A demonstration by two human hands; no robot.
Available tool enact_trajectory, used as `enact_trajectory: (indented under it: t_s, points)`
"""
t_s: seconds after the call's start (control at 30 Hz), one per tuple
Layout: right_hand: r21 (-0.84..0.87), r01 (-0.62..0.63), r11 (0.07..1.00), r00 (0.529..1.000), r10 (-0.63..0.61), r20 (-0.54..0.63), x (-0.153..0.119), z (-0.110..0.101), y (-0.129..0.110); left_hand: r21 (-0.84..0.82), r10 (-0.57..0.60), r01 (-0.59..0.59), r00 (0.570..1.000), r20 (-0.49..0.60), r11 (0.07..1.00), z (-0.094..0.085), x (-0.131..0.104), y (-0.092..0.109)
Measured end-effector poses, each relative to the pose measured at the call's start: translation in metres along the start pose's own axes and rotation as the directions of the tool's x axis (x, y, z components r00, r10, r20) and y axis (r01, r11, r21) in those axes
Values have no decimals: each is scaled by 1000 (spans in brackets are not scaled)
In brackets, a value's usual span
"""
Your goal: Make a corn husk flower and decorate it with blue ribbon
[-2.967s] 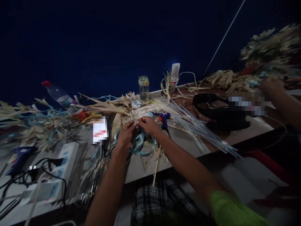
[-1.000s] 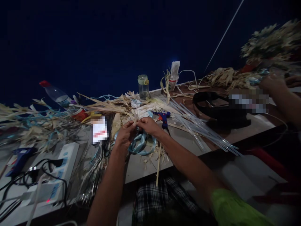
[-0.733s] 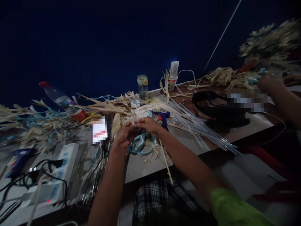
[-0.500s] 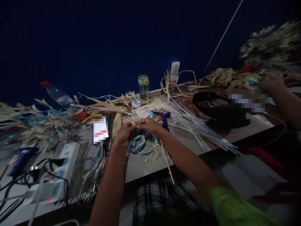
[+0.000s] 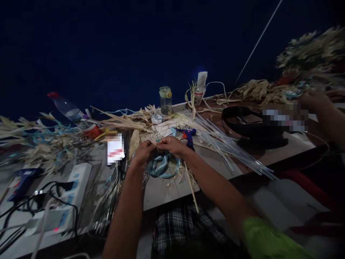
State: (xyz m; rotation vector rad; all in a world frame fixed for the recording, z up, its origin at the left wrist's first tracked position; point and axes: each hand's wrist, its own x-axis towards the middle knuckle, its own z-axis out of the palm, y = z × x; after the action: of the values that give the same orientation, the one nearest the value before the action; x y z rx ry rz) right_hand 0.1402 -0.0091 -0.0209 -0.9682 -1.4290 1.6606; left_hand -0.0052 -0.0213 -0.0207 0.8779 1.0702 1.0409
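My left hand and my right hand meet fingertip to fingertip over the table, both closed in a pinch. A sliver of light blue shows between the fingertips, and a light blue ribbon lies in loose loops right beneath them. Pale strips of dried husk lie just beyond the fingers; whether one is also pinched I cannot tell. A blue glue gun with a red trigger rests to the right of my right hand. Husk scraps and a thin stick are scattered by the ribbon.
Clear thin rods and a black band-shaped object lie to the right. A co-worker's hand is beyond. Leftward are a power strip, another glue gun, wires and a tilted bottle. A jar stands behind.
My hands stay pinched together in nearly the same place, with the fingertips slightly shifted. The whole view has moved a little.
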Motion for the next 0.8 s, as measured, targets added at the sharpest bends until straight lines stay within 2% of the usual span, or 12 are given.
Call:
enact_trajectory:
  t_s: [0.13, 0.27, 0.4, 0.53, 0.7, 0.8]
  points:
    - [94, -15, 995, 999, 18, -29, 2, 0, 1, -99, -21, 30, 995, 94, 995, 6, -7, 7]
    - [196, -22, 980, 1000, 19, 14, 3, -1, 1, -221, -20, 55, 987, 157, 974, 9, -12, 13]
    - [239, -22, 971, 998, 7, 62, 3, -3, 3, -244, -25, 64, 987, 161, 968, 7, -11, 10]
    - [189, -6, 982, 998, -5, 61, 5, -4, 8, -229, -20, 62, 983, 184, 971, 8, -9, 8]
    - [57, -23, 998, 999, 25, -41, 6, -4, 10, -209, -53, 90, 983, 177, 974, 11, -9, 8]
    - [102, -51, 993, 995, 59, -77, 3, -6, 3, -225, -75, 110, 984, 159, 968, 12, -12, 10]
